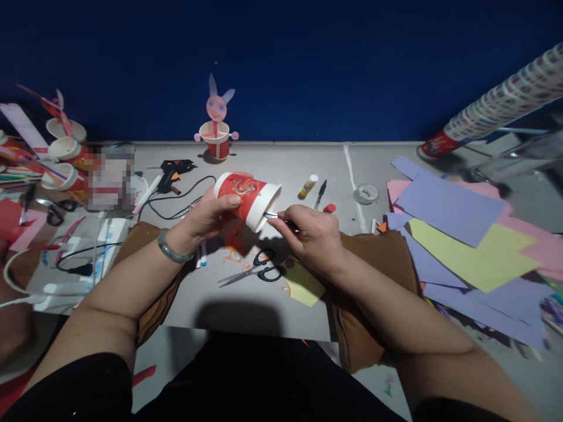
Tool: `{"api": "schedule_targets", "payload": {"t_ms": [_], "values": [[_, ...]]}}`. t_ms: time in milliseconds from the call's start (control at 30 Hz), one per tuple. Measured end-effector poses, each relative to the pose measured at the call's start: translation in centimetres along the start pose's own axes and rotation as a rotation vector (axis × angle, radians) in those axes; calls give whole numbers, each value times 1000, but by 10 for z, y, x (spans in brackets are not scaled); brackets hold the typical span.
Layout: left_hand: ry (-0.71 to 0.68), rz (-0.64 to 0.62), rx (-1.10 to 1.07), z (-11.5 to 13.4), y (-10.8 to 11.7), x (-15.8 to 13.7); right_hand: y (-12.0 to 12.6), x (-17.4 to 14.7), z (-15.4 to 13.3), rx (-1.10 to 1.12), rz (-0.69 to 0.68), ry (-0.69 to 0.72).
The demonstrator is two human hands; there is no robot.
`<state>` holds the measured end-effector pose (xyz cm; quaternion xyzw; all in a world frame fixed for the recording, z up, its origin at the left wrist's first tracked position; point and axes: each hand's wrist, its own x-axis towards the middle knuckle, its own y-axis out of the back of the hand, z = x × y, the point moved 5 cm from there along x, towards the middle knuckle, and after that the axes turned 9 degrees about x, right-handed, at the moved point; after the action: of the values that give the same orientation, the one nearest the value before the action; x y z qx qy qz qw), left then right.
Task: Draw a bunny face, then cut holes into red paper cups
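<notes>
My left hand (214, 212) is wrapped round a red and white paper cup (246, 196), tilted on its side with its mouth toward the right. My right hand (314, 234) pinches a thin tool with a metal tip (270, 215) at the cup's mouth. Most of that tool is hidden by the fingers, so its exact kind does not show. Below the cup, black-handled scissors (267, 273) lie on the table with their blades pointing left. A cut piece of yellow paper (303, 286) and small orange scraps (231, 254) are around them.
A paper-cup rabbit (217, 140) stands at the back. Left are a glue gun (169, 176) with its cord, more cup figures (65, 149) and a power strip (105, 246). A glue stick (307, 187), coloured paper sheets (453, 205) and a long cup stack (497, 102) lie right.
</notes>
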<state>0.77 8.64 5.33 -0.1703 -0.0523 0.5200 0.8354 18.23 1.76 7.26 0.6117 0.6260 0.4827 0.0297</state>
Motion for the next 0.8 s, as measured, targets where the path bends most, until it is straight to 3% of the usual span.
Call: {"api": "schedule_targets", "payload": {"t_ms": [233, 800], "values": [[-24, 14, -38, 3, 3, -1, 7, 1, 4, 206, 216, -36], [-6, 14, -63, 0, 3, -2, 17, 3, -12, -235, 36, 34]]}}
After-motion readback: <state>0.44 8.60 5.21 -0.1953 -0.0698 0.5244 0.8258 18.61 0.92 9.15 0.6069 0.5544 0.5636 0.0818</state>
